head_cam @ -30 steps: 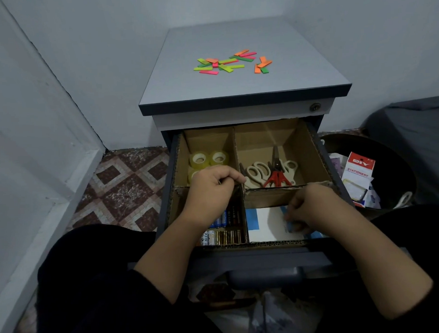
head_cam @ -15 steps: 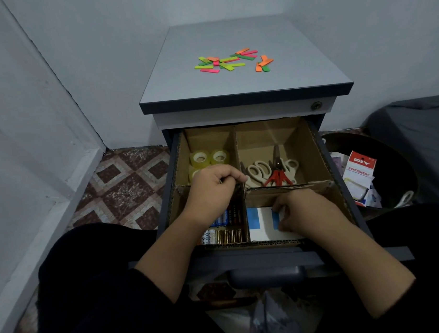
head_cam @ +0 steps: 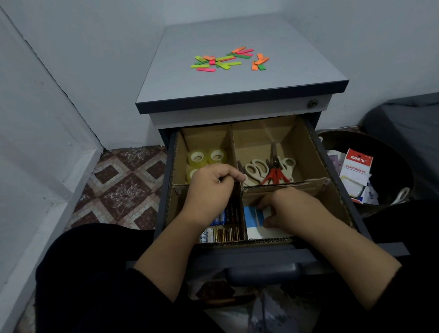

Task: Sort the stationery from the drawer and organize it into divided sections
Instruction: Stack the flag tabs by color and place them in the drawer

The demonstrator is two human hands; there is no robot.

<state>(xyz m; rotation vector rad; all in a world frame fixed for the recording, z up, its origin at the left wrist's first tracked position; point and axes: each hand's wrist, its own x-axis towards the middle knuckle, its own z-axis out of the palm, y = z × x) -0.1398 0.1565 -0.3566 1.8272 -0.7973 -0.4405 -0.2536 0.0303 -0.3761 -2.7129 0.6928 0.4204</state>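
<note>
1. My left hand [head_cam: 209, 189] sits on the cardboard divider [head_cam: 234, 151] at the drawer [head_cam: 335, 167] centre, fingers curled shut around a thin thing I can't make out, probably steadying the wall.
2. My right hand [head_cam: 292, 208] is down in the 5 o'clock section, fingers pressing on the blue-and-white paper packs [head_cam: 252, 215]; whether it's really gripping, can't tell.
3. Sorted so far: three tape rolls [head_cam: 205, 157] at 11 o'clock, about three scissors [head_cam: 268, 168] at 1 o'clock, batteries [head_cam: 225, 231] at 7 o'clock, too many to count.
4. Neon sticky tabs [head_cam: 228, 59], roughly fifteen, lie loose on the cabinet's top surface [head_cam: 285, 72], seemingly waiting their turn.
</note>
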